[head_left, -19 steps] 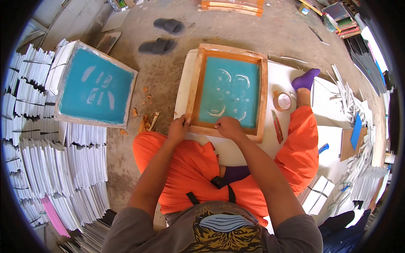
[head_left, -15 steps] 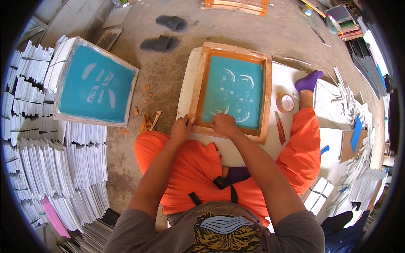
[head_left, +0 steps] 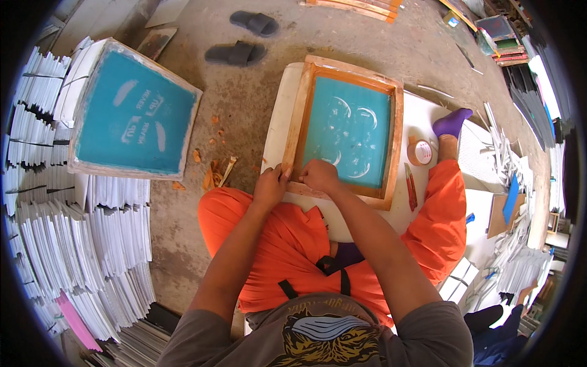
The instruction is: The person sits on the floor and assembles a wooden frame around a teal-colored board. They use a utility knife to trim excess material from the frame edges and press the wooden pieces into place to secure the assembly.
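A wooden screen printing frame [head_left: 396, 128] with teal mesh and pale curved marks lies in front of me on a white board [head_left: 276, 116]. My left hand [head_left: 270, 185] grips its near left corner, thumb on top of the wood. Just inside that corner, my right hand [head_left: 320, 176] is closed in a fist against the inner edge of the near rail. Whatever its fingers hold is hidden beneath it. To the right of the frame lie a red cutter knife [head_left: 410, 186] and a roll of brown tape [head_left: 419, 151].
A second teal screen [head_left: 110, 116] leans on bundled paper stacks [head_left: 55, 238] at the left. Brown tape scraps [head_left: 212, 176] and a small brush-like stick [head_left: 228, 169] lie on the floor. Dark slippers [head_left: 237, 54] sit farther off. White paper strips [head_left: 498, 153] pile up at the right.
My right hand has slid left along the near rail, closer to the corner and my left hand. The left hand keeps its grip on the frame. The whole view has shifted slightly.
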The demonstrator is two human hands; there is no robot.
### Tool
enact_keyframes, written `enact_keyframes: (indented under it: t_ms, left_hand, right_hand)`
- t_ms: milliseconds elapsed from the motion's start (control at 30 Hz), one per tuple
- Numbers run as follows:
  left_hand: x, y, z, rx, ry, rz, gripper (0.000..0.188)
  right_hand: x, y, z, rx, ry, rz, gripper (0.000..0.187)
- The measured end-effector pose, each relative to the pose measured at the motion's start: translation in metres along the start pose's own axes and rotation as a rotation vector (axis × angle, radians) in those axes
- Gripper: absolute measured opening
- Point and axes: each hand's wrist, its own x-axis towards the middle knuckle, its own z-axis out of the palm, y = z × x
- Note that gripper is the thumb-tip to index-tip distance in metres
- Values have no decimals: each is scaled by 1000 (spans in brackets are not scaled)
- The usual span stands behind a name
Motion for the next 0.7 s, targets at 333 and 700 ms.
enact_keyframes:
  t_ms: [333,700]
  left_hand:
    - [2,3,-3,30,-32,0,36]
    - [4,-4,0,33,-24,-15,34]
  right_hand:
    - [2,-14,1,29,-41,-17,18]
    - [-8,-15,-11,178,8,-14,17]
